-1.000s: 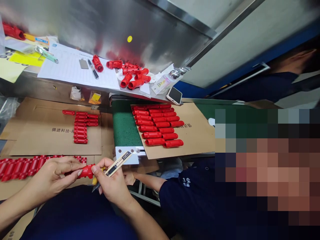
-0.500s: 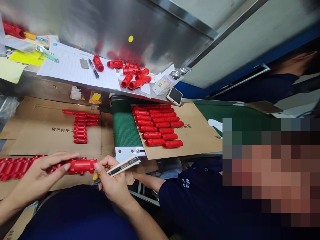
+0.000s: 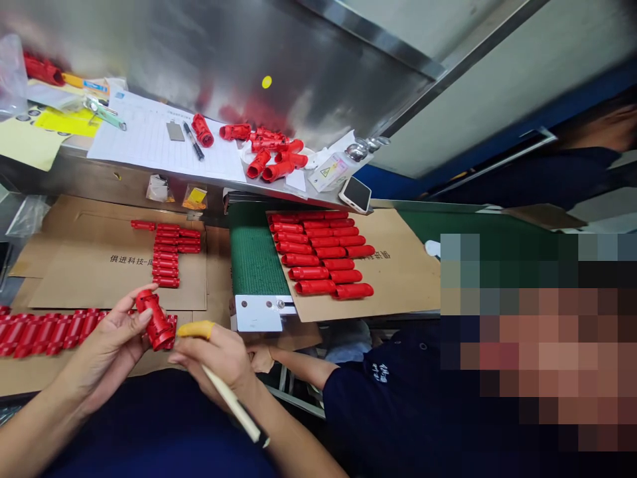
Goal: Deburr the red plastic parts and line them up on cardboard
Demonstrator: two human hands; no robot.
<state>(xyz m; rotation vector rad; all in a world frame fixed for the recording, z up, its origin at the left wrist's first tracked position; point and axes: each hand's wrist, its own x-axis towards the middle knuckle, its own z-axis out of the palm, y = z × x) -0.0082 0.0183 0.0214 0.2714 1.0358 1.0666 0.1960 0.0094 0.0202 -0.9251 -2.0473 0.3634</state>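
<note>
My left hand (image 3: 117,342) grips a hollow red plastic part (image 3: 155,320), tilted over the front of the bench. The fingers of my right hand (image 3: 221,355), one wearing a yellow finger cot (image 3: 196,330), are closed around a cream-handled utility knife (image 3: 233,405). Its handle slants down towards my forearm, and the blade end is hidden by my fingers. My right fingertips are just beside the lower end of the red part. Behind my left hand, a row of similar red parts (image 3: 52,332) lies on cardboard.
Stacked red parts (image 3: 166,255) lie on a cardboard sheet (image 3: 74,265). Rows of red pieces (image 3: 316,252) cover another sheet on the green conveyor (image 3: 253,252). On the steel shelf are papers, a marker (image 3: 194,141), bottles (image 3: 331,169) and a phone (image 3: 355,194). A co-worker's arm (image 3: 303,365) reaches in from the right.
My left hand has turned the red part from level to steeply tilted. My right hand has rotated, swinging the knife handle from pointing up-right to down-right. The view has shifted slightly.
</note>
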